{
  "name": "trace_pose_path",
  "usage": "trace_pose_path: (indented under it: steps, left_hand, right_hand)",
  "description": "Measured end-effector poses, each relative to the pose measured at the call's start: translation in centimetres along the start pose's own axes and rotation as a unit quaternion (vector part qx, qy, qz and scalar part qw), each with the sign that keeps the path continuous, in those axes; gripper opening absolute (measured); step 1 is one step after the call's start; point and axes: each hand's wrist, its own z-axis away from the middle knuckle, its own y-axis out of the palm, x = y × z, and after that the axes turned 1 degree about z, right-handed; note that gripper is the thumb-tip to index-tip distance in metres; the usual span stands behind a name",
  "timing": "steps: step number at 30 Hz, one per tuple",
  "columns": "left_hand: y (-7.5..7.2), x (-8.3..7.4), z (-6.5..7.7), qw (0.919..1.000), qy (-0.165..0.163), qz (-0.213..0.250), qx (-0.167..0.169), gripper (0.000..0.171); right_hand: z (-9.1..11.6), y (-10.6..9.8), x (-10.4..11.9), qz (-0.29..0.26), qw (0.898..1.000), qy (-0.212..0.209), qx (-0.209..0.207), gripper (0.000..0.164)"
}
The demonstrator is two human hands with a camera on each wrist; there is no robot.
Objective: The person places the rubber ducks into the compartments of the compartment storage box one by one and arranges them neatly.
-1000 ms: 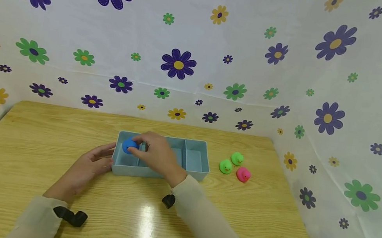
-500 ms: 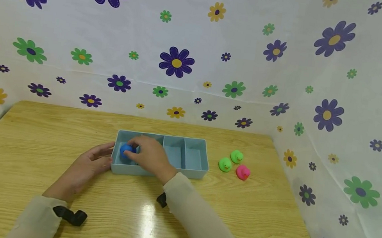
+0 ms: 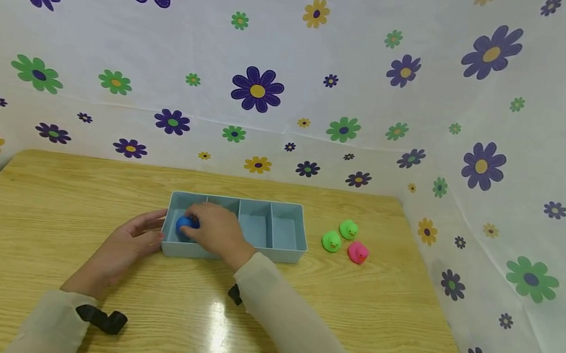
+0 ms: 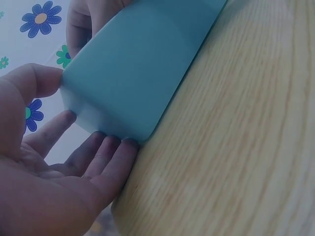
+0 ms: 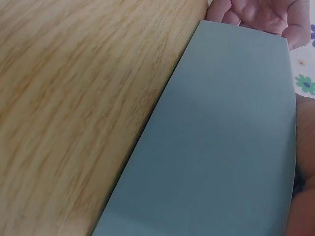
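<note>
A pale blue box (image 3: 274, 255) with several compartments sits on the wooden table. My right hand (image 3: 218, 230) reaches into its leftmost compartment and pinches a small rounded blue toy (image 3: 184, 225) between thumb and fingers; the hand covers part of it. At the box's left end is my left hand (image 3: 129, 245). In the left wrist view, the left fingertips (image 4: 129, 142) rest against the end wall of the box (image 4: 133, 73), low near the tabletop, with the thumb at the upper corner. From the right wrist, the box's long front wall (image 5: 211, 128) hides most of the right hand.
Two green rubber ducks (image 3: 331, 241) and a pink rubber duck (image 3: 357, 252) stand on the table to the right of the box. Behind the table (image 3: 77, 188) hangs a white cloth (image 3: 199, 33) printed with flowers, which also runs along the sides.
My right hand has moved slightly left and down, lowering the blue toy into the leftmost compartment. The left hand stays at the box's end. The head view has shifted a little.
</note>
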Motion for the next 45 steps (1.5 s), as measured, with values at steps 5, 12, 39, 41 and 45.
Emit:
trace_pose_path:
  steps: [5,12,39,41,45]
  left_hand:
    - [0.2,-0.1,0.1,1.0,0.0,0.001,0.004,0.063]
    - [0.2,0.0,0.1,1.0,0.002,0.004,0.007,0.064]
    - [0.0,-0.1,-0.3,0.9998,-0.013,-0.016,-0.004,0.064]
    - [-0.1,-0.1,-0.2,0.9998,-0.013,-0.016,-0.001,0.064]
    - [0.0,-0.2,-0.2,0.9998,-0.01,-0.016,0.004,0.064]
  right_hand:
    - [0.0,0.1,0.0,0.0,1.0,0.009,0.016,0.028]
    - [-0.4,0.0,0.4,0.015,0.998,0.025,0.052,0.031]
    - [9.5,-5.8,-12.4,-0.147,0.953,-0.012,-0.263,0.025]
    - [10.9,-6.6,-14.3,-0.139,0.957,0.037,-0.253,0.027]
    - [13.8,-7.5,-17.8,-0.121,0.963,0.142,-0.195,0.032]
